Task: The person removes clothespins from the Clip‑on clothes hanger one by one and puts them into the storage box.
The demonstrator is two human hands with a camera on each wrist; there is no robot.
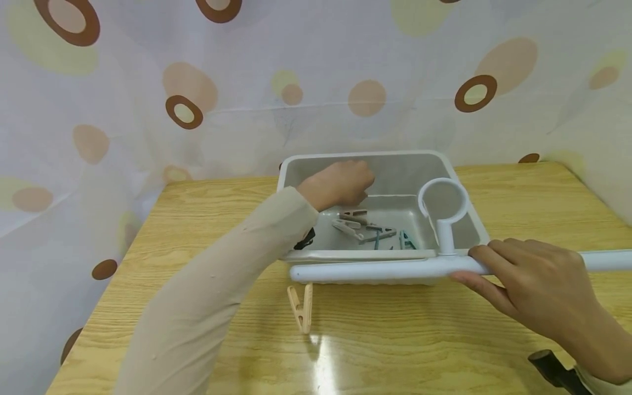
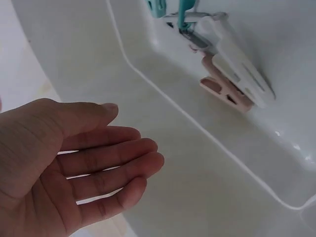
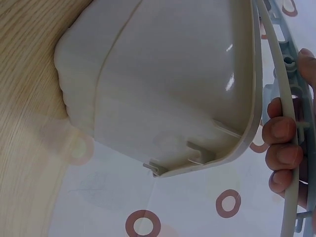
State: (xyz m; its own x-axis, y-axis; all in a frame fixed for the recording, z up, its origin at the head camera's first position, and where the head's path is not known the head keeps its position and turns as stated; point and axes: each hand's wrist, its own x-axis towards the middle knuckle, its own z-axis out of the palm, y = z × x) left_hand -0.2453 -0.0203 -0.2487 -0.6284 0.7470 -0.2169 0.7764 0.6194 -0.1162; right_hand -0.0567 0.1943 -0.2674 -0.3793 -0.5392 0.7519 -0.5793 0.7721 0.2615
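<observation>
My left hand (image 1: 340, 184) reaches over the inside of a pale grey plastic bin (image 1: 412, 253). In the left wrist view its fingers (image 2: 106, 165) are loosely bent and hold nothing. On the bin's floor, apart from that hand, lie several clothespins, among them a white one (image 2: 244, 64), a pinkish-beige one (image 2: 224, 91) and a teal one (image 1: 407, 240). My right hand (image 1: 538, 285) grips the bar of a white plastic clothes hanger (image 1: 380, 269) with a ring-shaped hook (image 1: 466, 206). The hanger lies across the bin's near side. Below its left end is a beige clothespin (image 1: 302, 310).
The bin stands on a wood-grain table (image 1: 395, 340). Behind it hangs a white cloth (image 1: 316, 131) patterned with brown, peach and yellow spots. A black stub (image 1: 548, 365) sticks out beside my right wrist.
</observation>
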